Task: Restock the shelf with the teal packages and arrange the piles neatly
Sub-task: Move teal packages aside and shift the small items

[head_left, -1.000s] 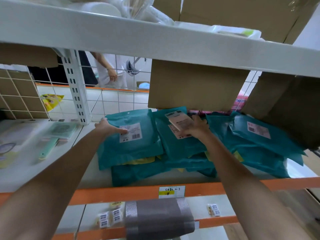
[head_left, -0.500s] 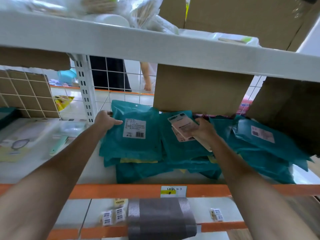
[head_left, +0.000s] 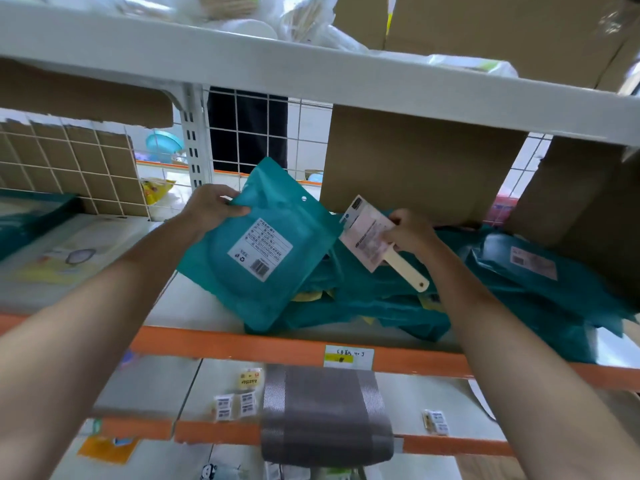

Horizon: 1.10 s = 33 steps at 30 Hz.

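Above the shelf, left hand is gripping a teal package by a corner, tilted over the pile — right hand is pinching a pink card; best laying pkg flat, edges squared.

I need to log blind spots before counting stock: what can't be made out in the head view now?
Head view:
Label on the teal package in the left hand: print too small.
Middle pile: depth hidden by that package and the carded item in the right hand.
Right pile: far side hidden by the cardboard box.
Shelf tag: handwriting blurred.
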{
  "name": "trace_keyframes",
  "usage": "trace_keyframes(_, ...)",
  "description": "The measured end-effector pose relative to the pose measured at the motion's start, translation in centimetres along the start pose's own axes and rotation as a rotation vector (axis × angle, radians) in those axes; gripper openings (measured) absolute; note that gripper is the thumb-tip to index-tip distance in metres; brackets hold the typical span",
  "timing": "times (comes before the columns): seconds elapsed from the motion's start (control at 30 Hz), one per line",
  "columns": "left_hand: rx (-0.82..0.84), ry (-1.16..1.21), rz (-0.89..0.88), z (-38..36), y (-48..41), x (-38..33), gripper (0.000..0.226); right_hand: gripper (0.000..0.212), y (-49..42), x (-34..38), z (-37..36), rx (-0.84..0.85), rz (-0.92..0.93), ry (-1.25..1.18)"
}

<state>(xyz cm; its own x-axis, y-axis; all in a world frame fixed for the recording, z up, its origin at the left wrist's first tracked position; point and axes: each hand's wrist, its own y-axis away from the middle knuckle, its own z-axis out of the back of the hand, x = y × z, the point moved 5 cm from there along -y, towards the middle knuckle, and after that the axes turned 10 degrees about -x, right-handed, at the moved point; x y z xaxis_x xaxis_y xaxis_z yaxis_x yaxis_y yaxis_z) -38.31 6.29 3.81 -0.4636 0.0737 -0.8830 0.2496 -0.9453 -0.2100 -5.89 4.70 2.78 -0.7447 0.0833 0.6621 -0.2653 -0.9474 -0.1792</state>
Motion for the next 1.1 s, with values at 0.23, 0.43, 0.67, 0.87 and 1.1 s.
trace_keyframes(0.23, -0.069, -0.2, -0.154, 5.2, -0.6, -0.3, 0.029, 0.019, 1.0, 2.5, 0.8, 0.014, 0.089, -0.033)
trace_keyframes(0.43, -0.044, -0.146, -0.161, 9.8, -0.7, 0.8, 0.015, 0.011, 2.8, 6.0, -1.0, 0.023, 0.178, -0.061)
trace_keyframes(0.67, -0.124, -0.099, -0.142, 18.0, -0.5, 4.1, 0.023, 0.01, 5.8, 12.0, -5.3, -0.037, 0.256, -0.014)
trace_keyframes(0.87, -0.147, -0.131, -0.156, 25.1, -0.8, 7.2, 0.021, 0.009, 9.3, 17.4, -9.6, -0.012, 0.296, 0.047)
trace_keyframes(1.1, -0.103, -0.188, -0.151, 31.0, -1.8, 10.0, 0.019, 0.008, 12.0, 21.7, -14.5, 0.025, 0.259, 0.044)
